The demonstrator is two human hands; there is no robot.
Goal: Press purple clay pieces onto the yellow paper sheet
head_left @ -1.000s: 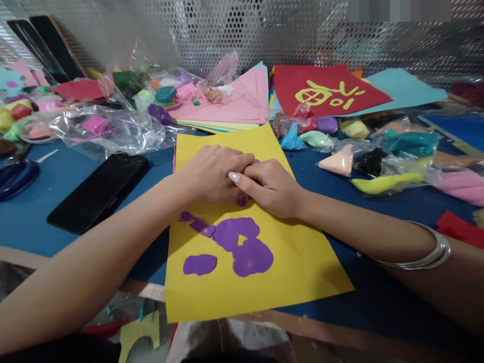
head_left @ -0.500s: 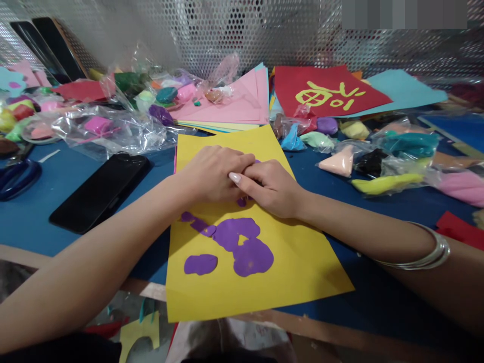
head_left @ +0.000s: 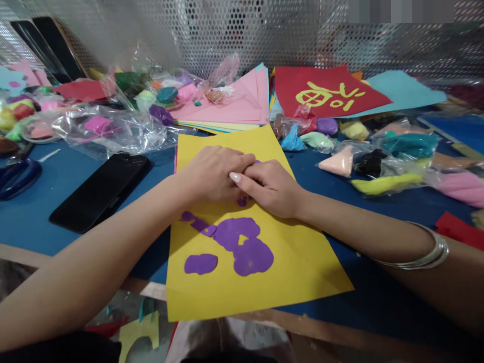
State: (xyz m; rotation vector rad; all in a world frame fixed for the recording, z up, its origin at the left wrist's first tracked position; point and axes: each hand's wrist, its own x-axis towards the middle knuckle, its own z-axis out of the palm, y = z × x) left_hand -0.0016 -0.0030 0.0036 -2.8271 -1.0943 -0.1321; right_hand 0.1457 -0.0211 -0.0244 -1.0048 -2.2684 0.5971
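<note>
My left hand (head_left: pixel 217 174) and my right hand (head_left: pixel 276 189) meet over the upper part of a yellow paper sheet (head_left: pixel 302 264). The right thumb lies across the left fingers, and the right fingers are bent against the left hand. Most of the left fingertips are hidden; the hand looks closed, and what is under it cannot be made out. Bits of purple clay (head_left: pixel 242 201) peek out beneath the hands. Lower on the sheet, flattened purple clay shapes (head_left: pixel 253 257) are joined, with a separate purple oval (head_left: pixel 200 263) to their left.
A black phone (head_left: pixel 100 194) lies left, near blue-handled scissors (head_left: pixel 18 176). Bagged clay lumps (head_left: pixel 410 143) spread along the right; more bags (head_left: pixel 113 128) stand at back left. Behind are pink paper (head_left: pixel 242 103), a red sheet with yellow figures (head_left: pixel 287 91) and a perforated metal panel (head_left: pixel 227 30).
</note>
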